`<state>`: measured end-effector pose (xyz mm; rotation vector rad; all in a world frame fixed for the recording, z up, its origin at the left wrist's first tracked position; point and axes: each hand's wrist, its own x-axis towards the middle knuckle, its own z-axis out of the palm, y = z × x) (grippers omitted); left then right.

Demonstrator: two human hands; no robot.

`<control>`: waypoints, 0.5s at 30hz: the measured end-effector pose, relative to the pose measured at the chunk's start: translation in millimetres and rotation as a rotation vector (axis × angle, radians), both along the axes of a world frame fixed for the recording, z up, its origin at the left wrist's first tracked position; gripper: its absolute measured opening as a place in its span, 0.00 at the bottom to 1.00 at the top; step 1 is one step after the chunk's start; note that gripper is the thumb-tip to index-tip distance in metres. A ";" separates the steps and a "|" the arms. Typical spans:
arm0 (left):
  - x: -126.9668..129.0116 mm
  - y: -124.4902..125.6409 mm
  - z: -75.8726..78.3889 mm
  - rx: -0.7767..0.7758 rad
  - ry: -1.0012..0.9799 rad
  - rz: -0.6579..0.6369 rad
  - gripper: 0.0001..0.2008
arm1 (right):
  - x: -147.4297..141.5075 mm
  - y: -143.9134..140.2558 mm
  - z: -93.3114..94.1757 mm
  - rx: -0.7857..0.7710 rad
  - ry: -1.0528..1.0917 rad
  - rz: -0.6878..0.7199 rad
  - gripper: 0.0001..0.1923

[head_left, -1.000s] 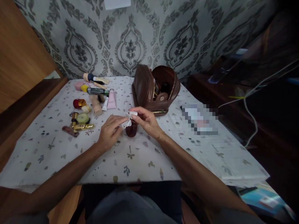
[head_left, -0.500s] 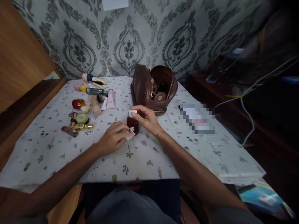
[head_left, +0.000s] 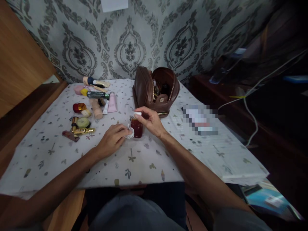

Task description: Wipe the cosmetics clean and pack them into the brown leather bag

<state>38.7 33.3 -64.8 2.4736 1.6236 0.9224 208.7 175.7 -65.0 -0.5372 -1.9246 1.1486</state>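
Observation:
A dark red bottle with a white cap stands in front of me on the patterned tablecloth. My right hand grips it by the cap, thumb and fingers closed round the top. A crumpled white tissue is pinched in my left hand, close against the bottle's left side. Whether the tissue touches the glass, I cannot tell. Just behind my right hand sits a brown makeup bag, unzipped, with several small items inside.
Left of the bottle lie several cosmetics: a pink tube, a green tube, a beige bottle, a red-and-gold item and a round pale-green container. A blurred-out flat object lies right. Beyond the table hangs a white cable.
My left hand with the tissue has drawn slightly left, off the bottle's front, so more of the red bottle shows. My right hand keeps its hold on the cap. The view has shifted slightly.

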 end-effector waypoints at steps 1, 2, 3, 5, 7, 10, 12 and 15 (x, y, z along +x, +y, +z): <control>-0.5 -1.8 -0.3 -0.025 0.010 -0.027 0.15 | -0.2 0.4 -0.5 0.007 -0.005 -0.017 0.16; -0.9 -3.1 -0.3 -0.051 0.002 -0.051 0.15 | -0.3 0.9 -0.9 0.016 -0.010 -0.030 0.15; -1.1 -3.7 0.2 -0.077 -0.027 -0.066 0.15 | -0.2 1.2 -1.1 0.024 -0.017 -0.035 0.16; -1.0 -2.7 2.5 -0.115 -0.134 -0.042 0.14 | 0.3 1.2 -0.6 0.031 -0.032 -0.017 0.17; -0.2 0.9 6.1 -0.125 -0.273 0.071 0.12 | 1.2 0.0 1.4 0.028 -0.051 0.035 0.19; 2.4 8.9 11.1 -0.075 -0.406 0.250 0.12 | 2.7 -2.7 5.7 0.034 -0.079 0.118 0.19; 4.6 13.2 11.8 -0.027 -0.405 0.256 0.10 | 3.7 -3.4 7.7 0.059 -0.084 0.141 0.18; 7.2 14.0 7.5 0.007 -0.291 0.175 0.08 | 5.0 -1.9 8.4 0.090 -0.090 0.140 0.18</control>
